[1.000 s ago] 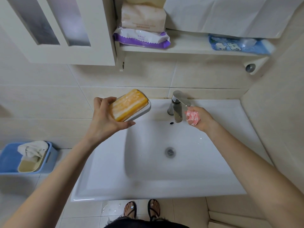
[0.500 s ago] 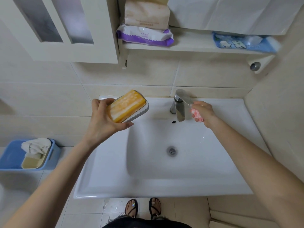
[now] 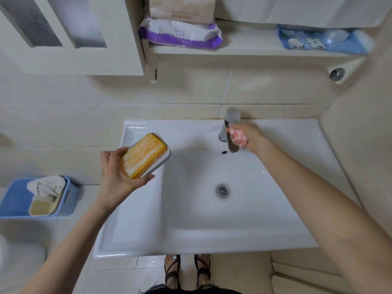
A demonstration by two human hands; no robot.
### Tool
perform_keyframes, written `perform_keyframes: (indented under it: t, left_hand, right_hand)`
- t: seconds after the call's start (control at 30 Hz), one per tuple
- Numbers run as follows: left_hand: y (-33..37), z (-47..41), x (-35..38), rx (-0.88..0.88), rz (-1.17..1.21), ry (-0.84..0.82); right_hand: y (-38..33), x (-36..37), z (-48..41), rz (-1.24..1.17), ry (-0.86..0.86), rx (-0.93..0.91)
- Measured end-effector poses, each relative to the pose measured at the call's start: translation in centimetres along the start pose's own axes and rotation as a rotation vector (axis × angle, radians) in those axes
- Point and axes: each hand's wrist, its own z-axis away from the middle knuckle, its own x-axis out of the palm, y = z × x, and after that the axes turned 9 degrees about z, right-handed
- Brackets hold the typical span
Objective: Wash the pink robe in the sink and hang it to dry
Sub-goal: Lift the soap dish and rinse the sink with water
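Looking down from the head camera, the pink robe [image 3: 237, 138] shows as a small crumpled wad in the right hand [image 3: 253, 135], whose fingers are curled tightly round it so that only a knot of pink-and-white cloth sticks out. That hand is at the back of the sink [image 3: 191, 219], up against the right side of the faucet [image 3: 232, 116], the wad touching or very nearly touching the spout; blur hides whether any finger is on the lever, and no stream of water can be made out. The left hand [image 3: 114, 181] is across the basin, over its left rim, fingers and thumb wrapped round a white soap dish [image 3: 164, 161] that carries a yellow-orange bar of soap [image 3: 144, 159]. The dish is tilted toward the camera, and its long axis runs diagonally from the palm up and to the right, pointing roughly at the faucet and the robe. The two hands are well apart, with the bowl and its drain [image 3: 222, 190] between and below them; the robe lies to the right of the soap and farther back. Wetting looks to be the step in hand, and it falls to the right hand, much the nearer to the faucet: the wad sits beside the spout rather than under its mouth, so it would have to come forward and down before water could reach it.
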Motion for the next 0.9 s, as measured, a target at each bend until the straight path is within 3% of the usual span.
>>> perform_keyframes:
  t: [0.13,0.2,0.33,0.43,0.6,0.7,0.77,0.83,0.9]
  left_hand:
    - [-1.7,0.6,0.3,-0.036,-0.026,-0.004]
    - [-2.3,0.7,0.5,-0.062,-0.017,-0.003]
    - [-2.5,0.9,0.7,-0.071,-0.017,-0.001]
    - [-2.2,0.9,0.7,-0.056,-0.018,0.002]
    - [-1.4,0.6,0.9,-0.030,-0.005,0.010]
    - [-1.3,0.4,0.8,-0.008,0.004,0.019]
    - [-1.3,0.3,0.8,0.010,0.005,0.021]
    - [-1.2,0.2,0.6,0.025,0.005,0.024]
    - [-1.1,0.1,0.6,0.036,0.012,0.025]
  right_hand:
    - [-1.6,-1.0,0.4,0.088,-0.136,-0.020]
    - [-0.1,-1.7,0.5,0.060,-0.114,-0.071]
    - [4.0,-4.1,-0.4,-0.044,0.090,-0.059]
    - [7.0,-5.6,-2.0,-0.110,0.240,0.053]
    - [9.7,-5.2,-4.0,-0.153,0.214,0.238]
    - [8.2,-4.3,-4.0,-0.089,0.527,0.096]
    - [5.8,-4.0,-3.1,0.061,0.778,-0.237]
    - [3.1,-3.5,-2.0,0.477,0.741,-0.519]
    - [1.9,-2.8,-0.8,1.001,0.637,-0.596]
